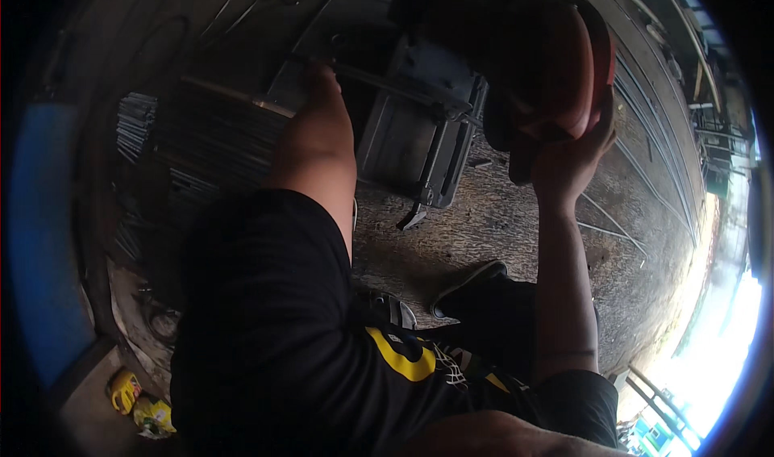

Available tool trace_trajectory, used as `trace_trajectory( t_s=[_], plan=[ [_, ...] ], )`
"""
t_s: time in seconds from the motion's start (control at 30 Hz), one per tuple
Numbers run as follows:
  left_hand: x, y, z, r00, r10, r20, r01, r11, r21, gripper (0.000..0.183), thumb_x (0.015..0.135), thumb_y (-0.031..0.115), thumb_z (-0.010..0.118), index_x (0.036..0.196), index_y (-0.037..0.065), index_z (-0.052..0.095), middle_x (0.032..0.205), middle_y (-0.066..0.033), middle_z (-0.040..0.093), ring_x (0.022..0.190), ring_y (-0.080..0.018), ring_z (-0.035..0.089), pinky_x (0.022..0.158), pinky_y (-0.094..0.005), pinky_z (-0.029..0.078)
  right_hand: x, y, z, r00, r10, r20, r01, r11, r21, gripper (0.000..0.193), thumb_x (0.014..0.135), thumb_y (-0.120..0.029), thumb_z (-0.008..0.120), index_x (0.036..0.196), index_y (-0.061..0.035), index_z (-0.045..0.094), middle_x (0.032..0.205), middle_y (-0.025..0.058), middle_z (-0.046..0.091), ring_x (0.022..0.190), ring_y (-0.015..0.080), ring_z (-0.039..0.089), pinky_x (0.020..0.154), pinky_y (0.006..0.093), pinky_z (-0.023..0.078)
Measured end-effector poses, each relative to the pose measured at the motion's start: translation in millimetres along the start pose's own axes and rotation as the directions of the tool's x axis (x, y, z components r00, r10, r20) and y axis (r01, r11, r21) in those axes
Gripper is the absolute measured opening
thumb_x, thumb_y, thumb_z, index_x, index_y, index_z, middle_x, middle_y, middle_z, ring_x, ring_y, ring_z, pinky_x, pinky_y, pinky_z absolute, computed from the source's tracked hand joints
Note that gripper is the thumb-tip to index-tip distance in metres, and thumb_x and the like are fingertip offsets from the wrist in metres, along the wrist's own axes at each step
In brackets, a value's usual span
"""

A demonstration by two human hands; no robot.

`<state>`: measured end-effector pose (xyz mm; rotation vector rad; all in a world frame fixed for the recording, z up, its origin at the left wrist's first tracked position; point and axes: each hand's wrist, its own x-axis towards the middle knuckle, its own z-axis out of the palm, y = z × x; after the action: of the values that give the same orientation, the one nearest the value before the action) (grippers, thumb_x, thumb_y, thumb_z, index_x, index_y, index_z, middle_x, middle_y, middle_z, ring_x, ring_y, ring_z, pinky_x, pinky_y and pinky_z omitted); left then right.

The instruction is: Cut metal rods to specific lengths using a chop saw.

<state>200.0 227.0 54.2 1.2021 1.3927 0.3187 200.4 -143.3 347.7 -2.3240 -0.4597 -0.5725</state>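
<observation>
My right hand (569, 160) is raised on the right, its fingers curled round the lower edge of a bulky dark red and black machine (587, 78) with a rounded housing. It looks like a power tool, but shadow hides its exact kind. My left hand (321, 78) reaches forward to the dark case (399, 138) on the floor. A thin dark bar (387, 82) runs rightward from beside that hand across the case. The left fingers are lost in shadow, so I cannot make out whether they grip the bar. A latch (413, 215) hangs off the case's near edge.
Bundled metal rods (137, 126) lie on the left, and long thin rods (657, 175) on the right. My shoe (472, 283) rests on the worn floor (484, 223) below the case. Yellow packages (153, 415) lie at the lower left, near a blue panel (44, 239).
</observation>
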Motion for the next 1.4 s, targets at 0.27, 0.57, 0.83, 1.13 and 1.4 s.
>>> trace_trajectory(
  t_s=[0.27, 0.57, 0.83, 1.13, 1.4],
  plan=[
    [-32.1, 6.5, 6.3, 0.994, -0.089, -0.062, 0.043, 0.85, -0.525, 0.03, 0.091, 0.029, 0.047, 0.105, 0.003, 0.054, 0.071, -0.0053, 0.063, 0.057, -0.0134, 0.054, 0.05, -0.0331, 0.04, -2.3, -2.2, -0.1, 0.997, -0.063, -0.042, 0.062, 0.998, -0.023, 0.065, 0.08, -0.006, 0.059, 0.138, -0.0125, 0.03, 0.119, 0.0154, 0.038, 0.113, 0.0315, 0.043, 0.096, 0.0416, 0.038],
    [-4.5, -4.6, 9.0, 0.985, -0.059, -0.162, 0.003, 0.946, -0.324, 0.047, 0.09, 0.037, 0.049, 0.117, -0.001, 0.051, 0.096, -0.0165, 0.064, 0.079, -0.0263, 0.064, 0.069, -0.0394, 0.051, -2.9, 0.6, 1.6, 0.996, -0.064, -0.057, 0.062, 0.997, -0.035, 0.065, 0.081, -0.009, 0.06, 0.138, -0.0125, 0.03, 0.118, 0.0143, 0.039, 0.112, 0.0301, 0.043, 0.095, 0.0404, 0.038],
    [12.5, -5.2, 11.3, 0.983, -0.032, -0.18, 0.031, 0.999, -0.005, 0.045, 0.091, 0.032, 0.049, 0.113, -0.007, 0.052, 0.089, -0.0123, 0.066, 0.081, -0.0221, 0.065, 0.067, -0.037, 0.051, -2.7, 3.1, 0.9, 0.998, -0.041, -0.046, 0.042, 0.999, 0.007, 0.068, 0.079, -0.012, 0.063, 0.139, -0.0128, 0.029, 0.125, 0.0161, 0.042, 0.122, 0.032, 0.039, 0.1, 0.0419, 0.034],
    [12.2, 1.8, 12.0, 0.988, -0.084, -0.133, 0.054, 0.975, -0.214, 0.039, 0.094, 0.028, 0.043, 0.111, -0.005, 0.053, 0.1, -0.0124, 0.065, 0.091, -0.023, 0.064, 0.074, -0.0357, 0.05, -2.2, 8.9, 5.0, 0.994, -0.086, -0.073, 0.089, 0.995, 0.042, 0.066, 0.08, -0.01, 0.061, 0.138, -0.0094, 0.031, 0.123, 0.0152, 0.041, 0.116, 0.0306, 0.041, 0.097, 0.0405, 0.036],
    [29.2, -0.9, 8.0, 0.995, -0.098, 0.027, 0.102, 0.977, -0.188, 0.044, 0.092, 0.034, 0.048, 0.127, 0.007, 0.042, 0.104, -0.0118, 0.061, 0.093, -0.0246, 0.06, 0.074, -0.0381, 0.049, -17.3, 24.4, 8.1, 0.979, -0.178, -0.101, 0.183, 0.982, 0.047, 0.068, 0.075, -0.006, 0.055, 0.138, -0.0047, 0.03, 0.117, 0.0204, 0.042, 0.105, 0.0336, 0.038, 0.092, 0.0431, 0.036]
  ],
)
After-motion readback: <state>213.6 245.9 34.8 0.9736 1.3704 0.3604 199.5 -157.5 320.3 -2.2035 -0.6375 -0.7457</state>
